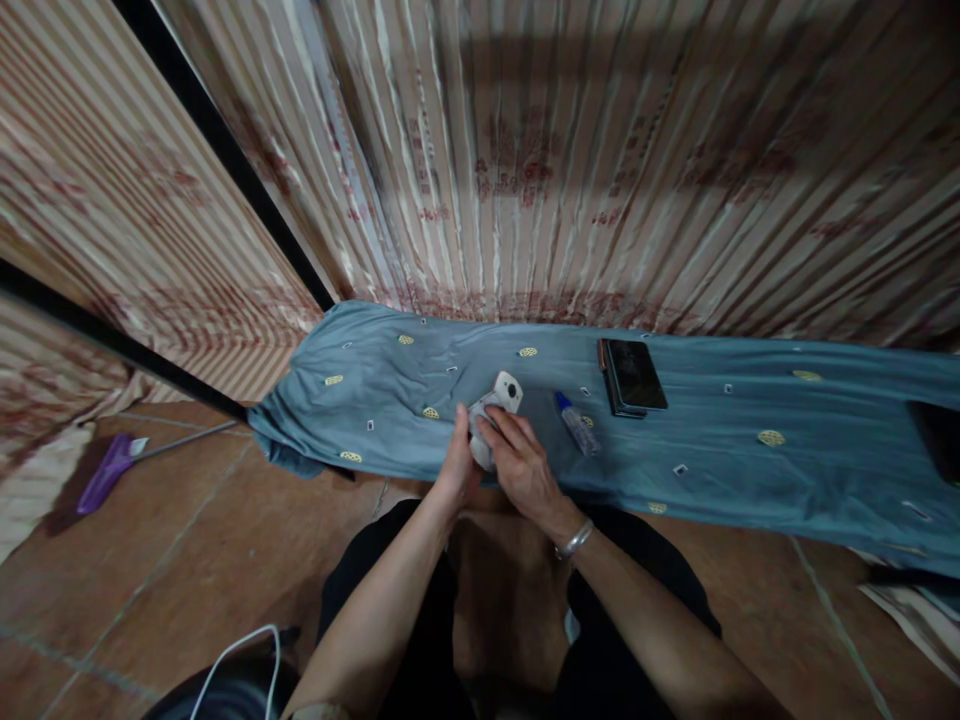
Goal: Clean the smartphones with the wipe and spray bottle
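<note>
Notes, left to right, all placed from the white device at the near edge of the blue cloth.

Far left of the device, down on the tiled floor: a purple broom head, well apart from us. The cloth's left end droops over the surface edge just left of the device; nothing lies on it there but printed motifs.

Our left hand cups the device's left side, fingers closed around the body. Our right hand lies over its near end, fingers pressing down on it; both hands are holding the device, which rests on the cloth. We judge this a close handling step, working something on the device's body. What the fingertips touch is hidden.

Just right of the device: a small bottle with a blue cap, lying flat, within easy reach of the right hand. Further right, a dark phone.

Room: open cloth beyond the device. The near edge sits directly under our wrists, so the device could slip off toward our lap.
</note>
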Demonstrator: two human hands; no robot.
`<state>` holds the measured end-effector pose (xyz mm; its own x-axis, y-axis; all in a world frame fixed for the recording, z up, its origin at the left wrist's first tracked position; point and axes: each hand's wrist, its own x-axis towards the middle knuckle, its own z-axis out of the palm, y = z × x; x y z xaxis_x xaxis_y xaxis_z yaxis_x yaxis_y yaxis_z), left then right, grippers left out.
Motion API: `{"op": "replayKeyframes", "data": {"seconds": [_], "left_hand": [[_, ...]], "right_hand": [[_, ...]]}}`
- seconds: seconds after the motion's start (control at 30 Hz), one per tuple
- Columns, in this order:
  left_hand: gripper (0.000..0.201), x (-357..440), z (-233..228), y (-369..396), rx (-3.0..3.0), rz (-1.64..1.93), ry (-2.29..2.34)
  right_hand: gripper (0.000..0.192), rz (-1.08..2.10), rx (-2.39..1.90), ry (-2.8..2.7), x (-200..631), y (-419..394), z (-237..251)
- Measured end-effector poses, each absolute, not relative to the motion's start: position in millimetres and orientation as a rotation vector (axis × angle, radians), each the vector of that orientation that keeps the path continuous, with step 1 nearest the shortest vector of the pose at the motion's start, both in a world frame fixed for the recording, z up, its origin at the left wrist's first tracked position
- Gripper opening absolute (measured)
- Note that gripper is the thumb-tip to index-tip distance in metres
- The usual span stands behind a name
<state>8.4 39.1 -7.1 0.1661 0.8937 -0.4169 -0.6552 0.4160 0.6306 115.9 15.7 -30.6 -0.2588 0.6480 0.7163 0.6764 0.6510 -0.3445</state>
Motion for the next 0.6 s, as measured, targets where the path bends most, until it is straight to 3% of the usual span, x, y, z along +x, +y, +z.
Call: {"op": "replayKeyframes", "data": {"seconds": [0.3,0.6], "left_hand": [[0.069,8,-9,39,0.439,1.174,0.804],[0.048,18,-19,35,0.519,1.246,0.832]], "right_hand": [[0.049,-0.053,-0.949,-2.057,109,-3,-28],[0.046,-0.013,-1.083,-1.97,131,35,-35]]}}
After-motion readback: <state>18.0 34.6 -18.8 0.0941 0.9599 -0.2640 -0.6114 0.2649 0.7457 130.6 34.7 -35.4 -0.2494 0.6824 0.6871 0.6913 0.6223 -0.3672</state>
